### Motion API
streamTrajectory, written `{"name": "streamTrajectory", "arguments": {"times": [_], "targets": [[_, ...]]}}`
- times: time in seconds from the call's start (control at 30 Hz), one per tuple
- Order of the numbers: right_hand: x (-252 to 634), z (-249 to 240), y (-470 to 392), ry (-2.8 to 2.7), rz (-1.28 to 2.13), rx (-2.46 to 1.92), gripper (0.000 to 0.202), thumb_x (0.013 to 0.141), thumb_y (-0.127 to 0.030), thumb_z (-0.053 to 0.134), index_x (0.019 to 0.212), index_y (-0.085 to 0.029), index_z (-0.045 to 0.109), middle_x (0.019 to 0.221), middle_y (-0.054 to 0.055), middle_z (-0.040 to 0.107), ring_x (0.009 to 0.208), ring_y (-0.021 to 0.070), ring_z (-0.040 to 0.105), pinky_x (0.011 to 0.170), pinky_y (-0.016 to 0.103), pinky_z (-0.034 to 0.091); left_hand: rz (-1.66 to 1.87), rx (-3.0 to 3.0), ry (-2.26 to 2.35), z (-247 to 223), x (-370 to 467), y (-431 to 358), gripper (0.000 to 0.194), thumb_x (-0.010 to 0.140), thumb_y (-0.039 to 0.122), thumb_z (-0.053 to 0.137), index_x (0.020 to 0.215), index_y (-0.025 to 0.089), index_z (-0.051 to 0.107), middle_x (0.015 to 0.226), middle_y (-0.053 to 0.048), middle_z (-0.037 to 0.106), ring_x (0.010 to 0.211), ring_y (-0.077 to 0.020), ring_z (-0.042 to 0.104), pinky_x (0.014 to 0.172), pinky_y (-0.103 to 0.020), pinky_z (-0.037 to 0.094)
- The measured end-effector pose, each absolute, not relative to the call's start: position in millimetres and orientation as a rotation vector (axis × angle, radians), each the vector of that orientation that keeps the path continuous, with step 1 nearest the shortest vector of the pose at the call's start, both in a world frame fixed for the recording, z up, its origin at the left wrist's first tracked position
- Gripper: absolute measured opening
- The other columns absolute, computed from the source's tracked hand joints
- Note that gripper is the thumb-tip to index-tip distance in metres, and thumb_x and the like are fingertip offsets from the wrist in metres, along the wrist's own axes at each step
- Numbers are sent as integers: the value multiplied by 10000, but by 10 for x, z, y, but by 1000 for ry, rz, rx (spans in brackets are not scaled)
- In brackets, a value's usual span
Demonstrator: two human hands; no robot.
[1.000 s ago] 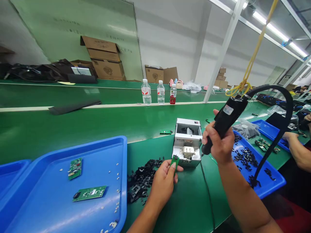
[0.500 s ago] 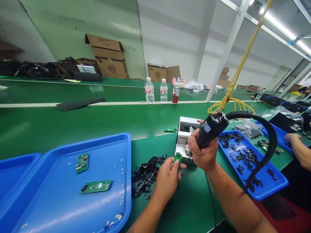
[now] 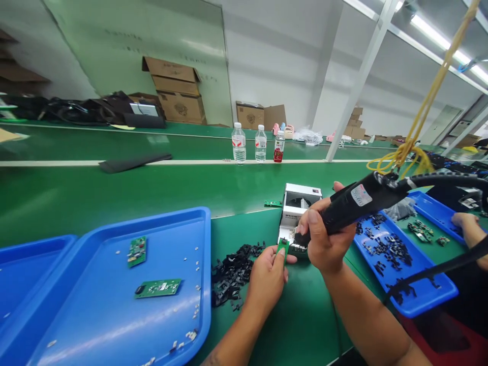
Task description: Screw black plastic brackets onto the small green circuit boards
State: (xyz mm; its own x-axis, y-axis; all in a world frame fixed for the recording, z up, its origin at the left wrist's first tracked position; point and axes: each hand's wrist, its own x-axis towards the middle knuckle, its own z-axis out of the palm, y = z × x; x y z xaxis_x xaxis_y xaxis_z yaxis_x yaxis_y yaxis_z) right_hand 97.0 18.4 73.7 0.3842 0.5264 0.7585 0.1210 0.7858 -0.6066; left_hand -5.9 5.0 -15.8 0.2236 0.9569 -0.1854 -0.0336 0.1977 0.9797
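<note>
My left hand [image 3: 270, 272] pinches a small green circuit board [image 3: 283, 247] in front of a white box [image 3: 301, 195] with an open compartment. Wrapped round a black electric screwdriver [image 3: 353, 202] is my right hand [image 3: 330, 239]; the tool is tilted, its lower end beside the box, and its tip is hard to make out. A yellow cord [image 3: 414, 137] runs up from the tool's top end. Left of my left hand lies a heap of small black parts [image 3: 234, 274]. Another green board [image 3: 273, 204] rests left of the box.
A large blue tray [image 3: 114, 305] at the left holds two green boards [image 3: 158, 287] and small white bits. At the right, a blue tray [image 3: 423, 302] holds black parts, with another person's hand [image 3: 468, 226] beyond it. Three bottles [image 3: 260, 145] stand behind.
The screwdriver has tipped over further, its top end swinging right with the cord and cable. My left hand still pinches the board. The whole view has shifted slightly.
</note>
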Motion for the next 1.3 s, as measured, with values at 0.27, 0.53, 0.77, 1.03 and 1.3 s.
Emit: {"name": "streamTrajectory", "arguments": {"times": [0.27, 0.53, 0.77, 1.03, 1.3], "targets": [[949, 679, 262, -1183, 295, -682, 595, 964, -346, 634, 1483, -317, 347, 770, -61, 532, 501, 96, 526, 478, 254, 476, 953, 1100, 1090, -100, -54, 35, 365, 888, 538, 564, 937, 178, 594, 435, 43, 530, 378, -123, 404, 414, -214, 274], [964, 641, 297, -1200, 314, -628, 536, 955, -306, 647, 1429, -300, 397, 757, -67, 544, 502, 96, 539, 512, 262, 518, 936, 1076, 1080, -104, -50, 30, 381, 889, 553, 552, 961, 180, 586, 405, 55, 500, 366, -123, 375, 408, -214, 260], [954, 595, 258, -1259, 346, -678, 550, 948, -322, 646, 1415, -294, 356, 770, -57, 539, 518, 109, 522, 508, 272, 494, 940, 1099, 1091, -99, -44, 35, 320, 903, 506, 517, 922, 189, 563, 418, 53, 502, 386, -119, 378, 413, -206, 278], [919, 583, 230, -1381, 306, -748, 400, 906, -236, 669, 1231, -253, 438, 755, -55, 557, 558, 129, 587, 623, 312, 542, 960, 1075, 1058, -164, -35, 46, 274, 892, 470, 542, 835, 202, 544, 449, 56, 490, 401, -109, 400, 419, -197, 292], [1014, 553, 236, -1387, 236, -642, 404, 910, -201, 657, 1263, -247, 467, 775, -51, 561, 551, 102, 556, 568, 270, 531, 971, 1098, 1083, -115, -36, 37, 304, 904, 480, 531, 881, 181, 583, 441, 51, 495, 398, -115, 396, 414, -206, 281]]}}
